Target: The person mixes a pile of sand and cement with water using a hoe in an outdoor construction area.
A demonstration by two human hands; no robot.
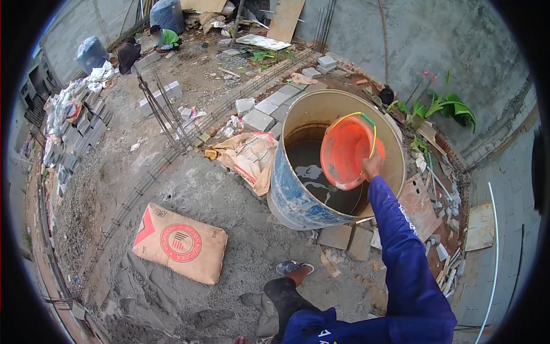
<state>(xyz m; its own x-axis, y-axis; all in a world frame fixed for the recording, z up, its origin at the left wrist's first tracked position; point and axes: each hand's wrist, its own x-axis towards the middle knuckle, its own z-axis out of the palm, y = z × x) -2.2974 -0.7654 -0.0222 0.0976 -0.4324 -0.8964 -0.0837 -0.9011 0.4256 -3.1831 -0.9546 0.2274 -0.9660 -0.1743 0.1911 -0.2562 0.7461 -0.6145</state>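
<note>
My right hand (372,166) is closed on an orange bucket (344,153) at its rim and handle. The bucket is tilted, with its mouth towards me, inside a large blue drum (306,198) partly filled with murky water (344,198). A yellow handle with a green grip arches over the bucket's mouth. Only a sliver of my left hand (239,340) shows at the bottom edge, its fingers mostly cut off. A full paper cement bag (181,243) with a red round logo lies on the grey sand, left of my foot.
A torn cement bag (252,157) and grey blocks (258,119) lie beside the drum. Upright rebar (157,109) and a long rebar cage (132,198) cross the ground on the left. Two people crouch at the back left. A concrete wall (401,40) stands behind.
</note>
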